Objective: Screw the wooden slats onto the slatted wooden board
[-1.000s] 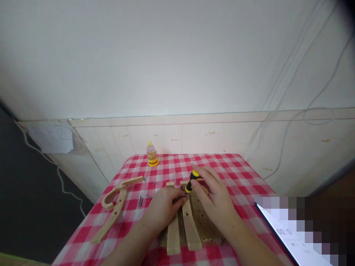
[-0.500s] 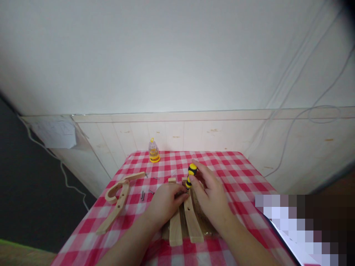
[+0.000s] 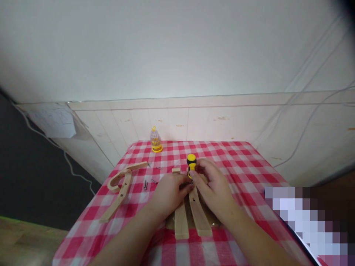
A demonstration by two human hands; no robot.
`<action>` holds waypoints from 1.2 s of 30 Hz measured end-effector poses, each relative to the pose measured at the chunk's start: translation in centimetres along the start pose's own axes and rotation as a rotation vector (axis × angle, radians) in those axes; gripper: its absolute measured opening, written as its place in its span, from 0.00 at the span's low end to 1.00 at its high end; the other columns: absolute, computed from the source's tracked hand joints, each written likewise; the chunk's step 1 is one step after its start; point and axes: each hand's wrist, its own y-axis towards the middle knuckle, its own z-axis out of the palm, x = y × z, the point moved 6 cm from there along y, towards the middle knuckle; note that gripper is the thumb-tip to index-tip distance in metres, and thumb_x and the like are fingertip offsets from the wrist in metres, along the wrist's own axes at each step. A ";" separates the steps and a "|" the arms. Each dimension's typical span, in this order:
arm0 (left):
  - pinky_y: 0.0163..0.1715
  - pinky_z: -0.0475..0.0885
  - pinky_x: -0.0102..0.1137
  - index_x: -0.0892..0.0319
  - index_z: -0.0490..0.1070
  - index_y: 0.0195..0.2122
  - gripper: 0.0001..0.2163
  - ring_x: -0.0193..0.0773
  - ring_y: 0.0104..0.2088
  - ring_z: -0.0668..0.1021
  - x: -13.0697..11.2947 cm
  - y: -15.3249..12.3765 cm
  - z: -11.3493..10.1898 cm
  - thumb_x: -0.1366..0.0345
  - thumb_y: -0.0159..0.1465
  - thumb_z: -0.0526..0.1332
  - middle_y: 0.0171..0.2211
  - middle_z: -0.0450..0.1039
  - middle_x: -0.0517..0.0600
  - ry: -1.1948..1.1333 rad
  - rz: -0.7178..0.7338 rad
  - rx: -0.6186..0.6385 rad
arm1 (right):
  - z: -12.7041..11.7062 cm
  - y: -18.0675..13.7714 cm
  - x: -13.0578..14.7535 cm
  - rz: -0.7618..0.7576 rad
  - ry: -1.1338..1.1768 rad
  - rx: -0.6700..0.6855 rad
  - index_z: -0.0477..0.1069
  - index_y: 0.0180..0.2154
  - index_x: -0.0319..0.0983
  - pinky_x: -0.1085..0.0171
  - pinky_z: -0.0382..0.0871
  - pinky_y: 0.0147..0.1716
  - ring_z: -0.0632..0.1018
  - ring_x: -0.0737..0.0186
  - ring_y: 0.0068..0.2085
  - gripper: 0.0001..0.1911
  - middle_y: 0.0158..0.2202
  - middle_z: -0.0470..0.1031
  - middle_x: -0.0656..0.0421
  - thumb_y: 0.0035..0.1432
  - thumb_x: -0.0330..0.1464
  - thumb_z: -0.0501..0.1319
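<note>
My right hand (image 3: 213, 188) grips a short yellow-and-black screwdriver (image 3: 191, 164), which stands nearly upright with its tip down on a wooden slat (image 3: 200, 216). My left hand (image 3: 169, 194) rests on the wood beside the tip, its fingers pinched close to the screwdriver's lower end. What the fingers pinch is hidden. A second slat (image 3: 181, 221) lies parallel on the left. Both slats lie on a brown perforated board (image 3: 210, 220) on the red-and-white checked tablecloth (image 3: 244, 162).
A curved wooden piece with a long leg (image 3: 119, 188) lies at the left of the table. Loose dark screws (image 3: 146, 183) lie between it and my hands. A small yellow bit holder (image 3: 156, 140) stands at the far edge by the wall. A blurred-out patch covers the lower right corner.
The screwdriver has gone from leaning to nearly upright over the slat. My left hand has stayed by its tip. The view has shifted, so everything sits higher in the frame.
</note>
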 end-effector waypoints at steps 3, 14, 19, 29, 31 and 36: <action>0.35 0.67 0.28 0.57 0.76 0.37 0.07 0.38 0.35 0.77 -0.1 0.0 0.0 0.65 0.61 0.58 0.35 0.78 0.49 0.006 0.009 0.001 | 0.1 -0.3 -0.7 0.078 0.050 0.020 0.66 0.47 0.40 0.61 0.70 0.40 0.76 0.60 0.40 0.15 0.41 0.74 0.53 0.61 0.38 0.53; 0.36 0.68 0.28 0.57 0.75 0.39 0.08 0.37 0.37 0.76 -0.4 -0.2 -0.2 0.66 0.61 0.58 0.36 0.77 0.48 -0.032 0.012 -0.012 | 0.2 -0.4 -1.2 0.104 0.107 -0.031 0.68 0.41 0.39 0.61 0.71 0.38 0.75 0.60 0.39 0.12 0.39 0.74 0.53 0.57 0.38 0.57; 0.33 0.67 0.27 0.58 0.75 0.33 0.05 0.36 0.34 0.76 -0.4 -0.2 -0.2 0.66 0.60 0.59 0.32 0.76 0.48 0.013 0.000 -0.018 | 0.4 -0.6 -2.2 0.127 0.126 -0.007 0.64 0.51 0.42 0.59 0.70 0.41 0.75 0.59 0.40 0.18 0.42 0.74 0.53 0.60 0.37 0.53; 0.40 0.68 0.28 0.57 0.75 0.37 0.07 0.36 0.39 0.76 -0.6 -0.1 0.0 0.68 0.62 0.57 0.38 0.77 0.48 -0.052 0.059 0.009 | 0.5 -0.6 -2.3 0.180 0.187 0.007 0.64 0.48 0.39 0.59 0.68 0.43 0.73 0.59 0.44 0.15 0.43 0.72 0.53 0.62 0.37 0.50; 0.37 0.68 0.27 0.58 0.75 0.35 0.06 0.36 0.36 0.76 -0.8 -0.1 -0.1 0.68 0.61 0.58 0.35 0.77 0.48 -0.030 0.059 0.019 | 0.6 -0.6 -2.1 0.179 0.190 0.018 0.64 0.47 0.39 0.59 0.68 0.42 0.73 0.60 0.42 0.15 0.42 0.72 0.53 0.62 0.37 0.50; 0.33 0.66 0.26 0.58 0.74 0.31 0.06 0.35 0.34 0.75 -0.9 0.0 -0.1 0.68 0.61 0.58 0.32 0.76 0.48 0.012 0.051 0.028 | 0.7 -0.5 -1.9 0.147 0.172 0.051 0.63 0.46 0.38 0.58 0.67 0.42 0.73 0.61 0.39 0.14 0.40 0.72 0.53 0.62 0.36 0.48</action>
